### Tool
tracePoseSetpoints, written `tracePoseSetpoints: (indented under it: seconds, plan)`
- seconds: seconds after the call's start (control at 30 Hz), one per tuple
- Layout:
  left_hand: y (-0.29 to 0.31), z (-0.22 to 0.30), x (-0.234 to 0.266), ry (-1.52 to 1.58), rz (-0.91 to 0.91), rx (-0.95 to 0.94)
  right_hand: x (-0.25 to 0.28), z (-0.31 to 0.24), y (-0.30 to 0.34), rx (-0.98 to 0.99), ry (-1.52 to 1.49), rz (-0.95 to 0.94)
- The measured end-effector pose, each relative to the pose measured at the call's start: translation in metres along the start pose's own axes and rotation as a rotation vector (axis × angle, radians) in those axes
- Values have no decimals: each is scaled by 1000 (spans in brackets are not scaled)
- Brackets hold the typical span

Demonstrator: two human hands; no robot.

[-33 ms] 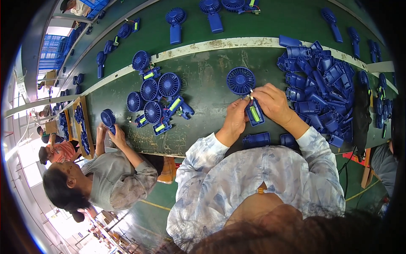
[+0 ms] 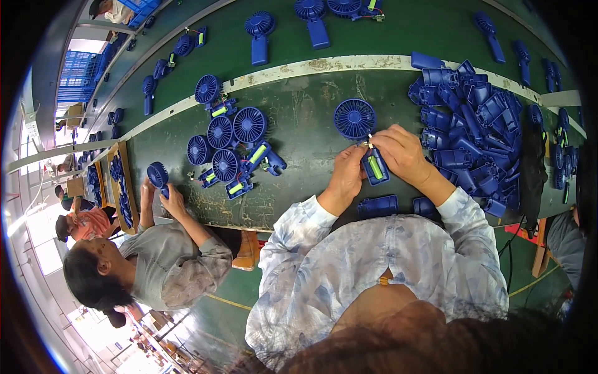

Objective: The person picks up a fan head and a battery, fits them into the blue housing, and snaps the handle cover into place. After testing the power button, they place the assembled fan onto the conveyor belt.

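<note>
Between my hands is a blue handheld fan, its round head (image 2: 355, 119) lying on the bench beyond my fingers. Its open handle (image 2: 376, 173) points toward me and shows a light green battery cell (image 2: 375, 167). My left hand (image 2: 348, 169) grips the handle's left side near the top. With closed fingers, my right hand (image 2: 400, 151) pinches at the joint between head and handle, beside a small white part (image 2: 370, 141). The fingers partly cover the wires there. Nearer my body lie two loose blue handle covers (image 2: 377, 206), one partly behind my right sleeve.
A big heap of blue covers (image 2: 467, 131) lies right of my hands. Several fans with exposed batteries (image 2: 225, 165) are grouped to the left. Past a pale rail (image 2: 311, 67), more fans rest on a green belt (image 2: 386, 40). A co-worker (image 2: 156, 265) at left holds a fan (image 2: 157, 175).
My hands and the fan stay almost in place. At the left, the co-worker's fan and hands have shifted very slightly.
</note>
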State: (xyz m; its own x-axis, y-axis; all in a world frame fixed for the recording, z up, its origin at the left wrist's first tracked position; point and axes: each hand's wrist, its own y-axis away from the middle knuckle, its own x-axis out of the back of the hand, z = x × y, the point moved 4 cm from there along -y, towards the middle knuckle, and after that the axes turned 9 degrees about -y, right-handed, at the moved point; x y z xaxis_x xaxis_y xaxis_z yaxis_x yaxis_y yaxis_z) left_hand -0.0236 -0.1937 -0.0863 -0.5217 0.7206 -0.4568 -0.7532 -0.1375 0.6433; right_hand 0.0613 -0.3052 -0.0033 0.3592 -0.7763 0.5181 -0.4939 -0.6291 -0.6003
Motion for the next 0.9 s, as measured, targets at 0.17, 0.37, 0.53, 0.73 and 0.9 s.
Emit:
tracePoseSetpoints:
  seconds: [0.17, 0.37, 0.53, 0.73, 0.9]
  plan:
    - [-5, 0, 5, 15, -67, -5, -4, 1, 8, -198, -173, -119]
    - [-7, 2, 7, 9, -80, 73, -1, 13, 1, -234, -211, -304]
    - [-5, 5, 4, -22, -60, 83, -2, 18, -3, -198, -269, -418]
    - [-2, 10, 0, -6, -77, 92, -1, 20, 0, -338, -224, -297]
    - [-1, 11, 0, -5, -140, 88, 2, 15, 0, -44, -79, -325]
